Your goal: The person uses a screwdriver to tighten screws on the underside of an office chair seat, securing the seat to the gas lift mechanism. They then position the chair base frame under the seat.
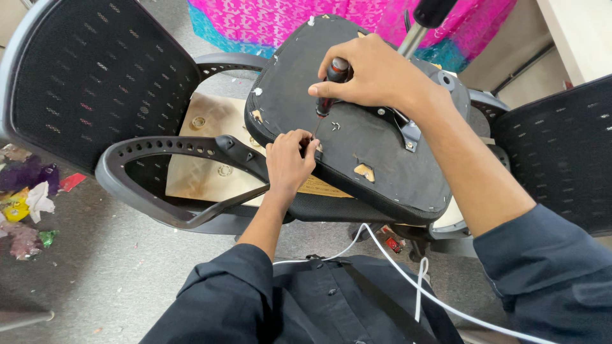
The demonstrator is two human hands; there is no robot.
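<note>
A dark navy buttoned shirt [319, 299] was worn, its long sleeves [542, 267] pushed up above the bare forearms.

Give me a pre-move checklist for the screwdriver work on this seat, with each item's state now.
1. Right hand gripping the screwdriver handle: ok.
2. Tip seated in a screw: cannot tell, fingers hide it.
3. Left hand pinching at the tip to steady it: ok.
4. Seat resting underside up on the other chair's armrest: ok.
5. White cable away from the hands: ok.
</note>
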